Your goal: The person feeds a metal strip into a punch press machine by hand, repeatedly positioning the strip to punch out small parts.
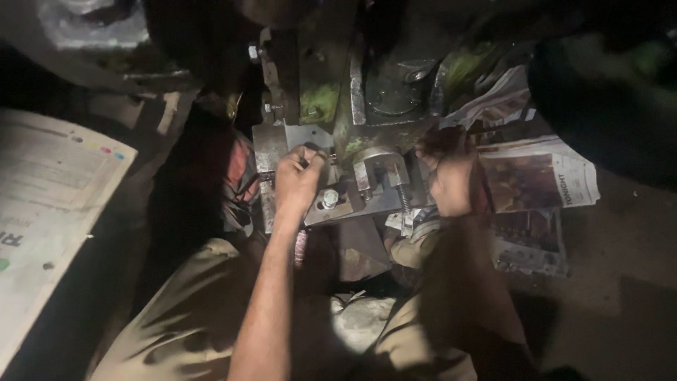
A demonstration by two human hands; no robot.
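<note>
Scene dim overall. One pool of light falls between the left hand (pixel 297 182) and right hand (pixel 451 178), brightest on the metal bracket (pixel 381 169) there. Glare on the bolt head (pixel 329 198) beside the left hand. Deep shadow above and beyond both hands. Right hand slightly blurred; edges soft, grainy.

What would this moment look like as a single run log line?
left hand: on metal plate beside bolt | right hand: at clamp edge | newspaper: right | grip: unclear
</note>
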